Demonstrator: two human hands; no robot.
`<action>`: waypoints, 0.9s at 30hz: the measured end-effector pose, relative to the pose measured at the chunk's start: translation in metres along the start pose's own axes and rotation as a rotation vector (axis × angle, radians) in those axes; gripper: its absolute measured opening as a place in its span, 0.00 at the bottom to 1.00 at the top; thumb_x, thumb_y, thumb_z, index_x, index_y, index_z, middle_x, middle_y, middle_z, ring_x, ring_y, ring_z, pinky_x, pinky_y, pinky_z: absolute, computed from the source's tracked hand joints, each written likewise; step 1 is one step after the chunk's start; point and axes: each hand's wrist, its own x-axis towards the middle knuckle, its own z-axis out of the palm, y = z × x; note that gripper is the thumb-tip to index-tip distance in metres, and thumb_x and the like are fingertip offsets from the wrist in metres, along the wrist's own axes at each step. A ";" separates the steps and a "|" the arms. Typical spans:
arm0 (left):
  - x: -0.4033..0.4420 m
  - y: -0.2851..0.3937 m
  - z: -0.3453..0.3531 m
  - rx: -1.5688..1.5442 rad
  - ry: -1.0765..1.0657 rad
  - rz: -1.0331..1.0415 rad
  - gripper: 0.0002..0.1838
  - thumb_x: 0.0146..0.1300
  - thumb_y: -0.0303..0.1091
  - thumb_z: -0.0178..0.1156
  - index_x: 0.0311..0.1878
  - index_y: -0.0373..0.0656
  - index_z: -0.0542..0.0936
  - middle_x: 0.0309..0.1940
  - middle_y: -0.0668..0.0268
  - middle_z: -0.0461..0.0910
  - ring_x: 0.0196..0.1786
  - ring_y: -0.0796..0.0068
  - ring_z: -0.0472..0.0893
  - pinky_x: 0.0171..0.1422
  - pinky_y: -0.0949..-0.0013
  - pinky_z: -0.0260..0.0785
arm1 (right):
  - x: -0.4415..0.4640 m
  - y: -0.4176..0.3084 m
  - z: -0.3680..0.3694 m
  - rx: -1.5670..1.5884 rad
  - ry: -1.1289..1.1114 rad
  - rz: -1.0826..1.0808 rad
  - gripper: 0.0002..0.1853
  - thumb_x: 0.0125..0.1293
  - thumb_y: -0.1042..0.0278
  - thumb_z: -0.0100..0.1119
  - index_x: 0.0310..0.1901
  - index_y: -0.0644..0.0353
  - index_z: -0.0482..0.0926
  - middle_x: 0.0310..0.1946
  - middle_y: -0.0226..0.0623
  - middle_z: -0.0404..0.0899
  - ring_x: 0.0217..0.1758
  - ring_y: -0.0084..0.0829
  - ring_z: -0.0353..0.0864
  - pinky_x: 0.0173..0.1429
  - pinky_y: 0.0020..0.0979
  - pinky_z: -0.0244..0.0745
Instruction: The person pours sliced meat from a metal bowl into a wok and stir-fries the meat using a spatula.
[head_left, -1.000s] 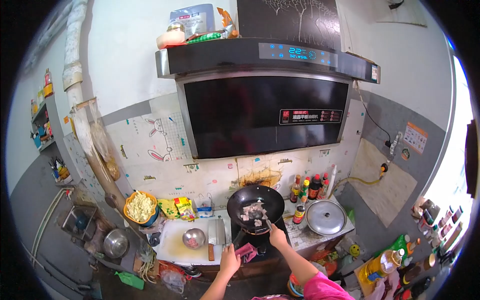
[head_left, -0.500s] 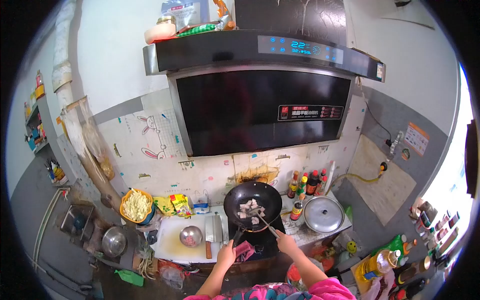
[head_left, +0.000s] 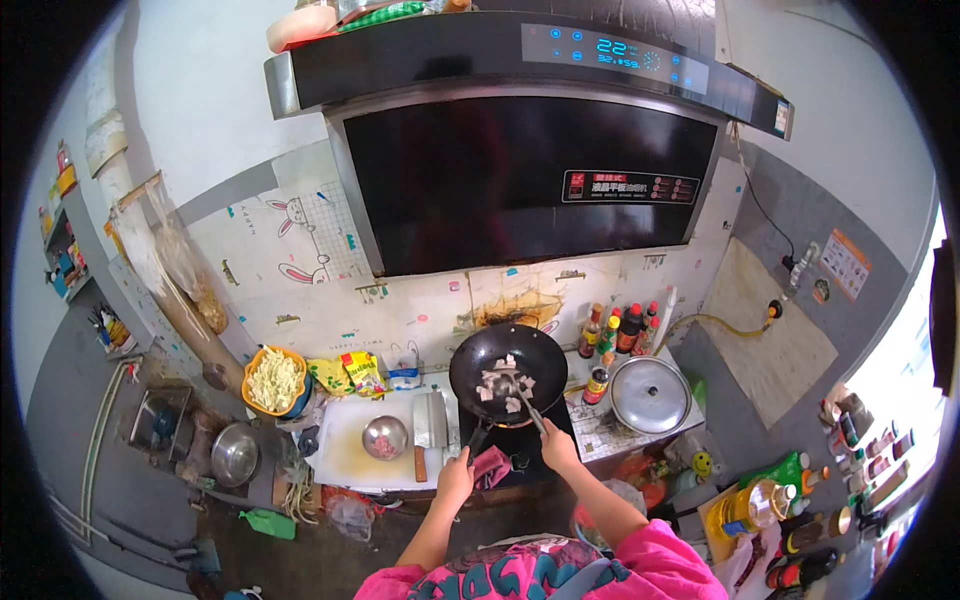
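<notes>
Left grip (head_left: pixel 456 480) clasps a round black wok (head_left: pixel 470 362) by its handle (head_left: pixel 479 436); right grip (head_left: pixel 558 449) holds a metal spatula (head_left: pixel 533 410). Pale meat (head_left: pixel 490 381) (ragged chunks) lies inside.

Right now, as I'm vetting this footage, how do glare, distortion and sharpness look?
Head view: fisheye bending with black corners; far right blown out to white; reflections on the dark hood panel and shine on the pot lid; the wok, left hand and right hand look fairly sharp.
</notes>
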 end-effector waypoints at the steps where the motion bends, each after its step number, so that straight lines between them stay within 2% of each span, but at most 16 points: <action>1: -0.001 0.001 -0.001 0.006 0.001 -0.006 0.26 0.57 0.34 0.56 0.60 0.43 0.67 0.35 0.47 0.75 0.37 0.47 0.77 0.41 0.54 0.71 | 0.002 -0.004 0.002 0.001 -0.009 0.012 0.21 0.59 0.70 0.51 0.56 0.62 0.69 0.35 0.58 0.77 0.40 0.56 0.76 0.45 0.48 0.72; 8: -0.006 0.003 -0.003 0.015 0.002 0.003 0.26 0.57 0.33 0.57 0.60 0.42 0.67 0.36 0.47 0.75 0.39 0.48 0.77 0.43 0.54 0.71 | 0.002 0.011 0.022 0.002 -0.083 -0.084 0.24 0.57 0.71 0.54 0.58 0.59 0.68 0.34 0.58 0.77 0.39 0.55 0.77 0.44 0.47 0.72; 14: -0.008 0.003 -0.005 -0.006 0.024 0.035 0.26 0.56 0.32 0.58 0.59 0.39 0.67 0.37 0.47 0.75 0.40 0.47 0.76 0.44 0.54 0.70 | -0.015 0.017 -0.028 -0.205 -0.161 -0.075 0.24 0.59 0.68 0.52 0.59 0.51 0.69 0.32 0.54 0.78 0.37 0.52 0.78 0.42 0.46 0.73; 20: -0.008 0.007 -0.008 -0.002 0.016 0.033 0.26 0.56 0.31 0.57 0.59 0.37 0.67 0.37 0.46 0.75 0.41 0.47 0.76 0.44 0.54 0.70 | -0.013 0.019 -0.086 -0.242 -0.134 -0.048 0.22 0.58 0.70 0.52 0.56 0.55 0.71 0.33 0.56 0.78 0.39 0.54 0.77 0.44 0.46 0.71; 21: -0.008 0.007 -0.008 -0.004 0.011 0.028 0.26 0.56 0.31 0.57 0.59 0.37 0.67 0.37 0.46 0.75 0.41 0.47 0.76 0.44 0.54 0.70 | -0.015 0.017 -0.101 -0.302 -0.109 -0.140 0.22 0.58 0.68 0.52 0.56 0.57 0.70 0.30 0.54 0.78 0.34 0.52 0.78 0.40 0.47 0.73; 25: -0.008 0.005 -0.007 -0.011 0.015 0.043 0.26 0.56 0.30 0.57 0.59 0.37 0.66 0.37 0.46 0.75 0.41 0.47 0.76 0.44 0.54 0.70 | -0.022 0.000 -0.149 -0.298 -0.138 -0.181 0.22 0.57 0.70 0.51 0.55 0.59 0.71 0.31 0.56 0.78 0.35 0.53 0.77 0.43 0.46 0.72; 27: -0.007 0.004 -0.006 -0.014 0.007 0.044 0.26 0.56 0.30 0.57 0.59 0.37 0.66 0.37 0.46 0.75 0.40 0.46 0.76 0.44 0.54 0.70 | -0.025 -0.003 -0.149 -0.264 -0.185 -0.104 0.20 0.57 0.70 0.52 0.54 0.58 0.73 0.35 0.55 0.77 0.40 0.53 0.77 0.46 0.44 0.71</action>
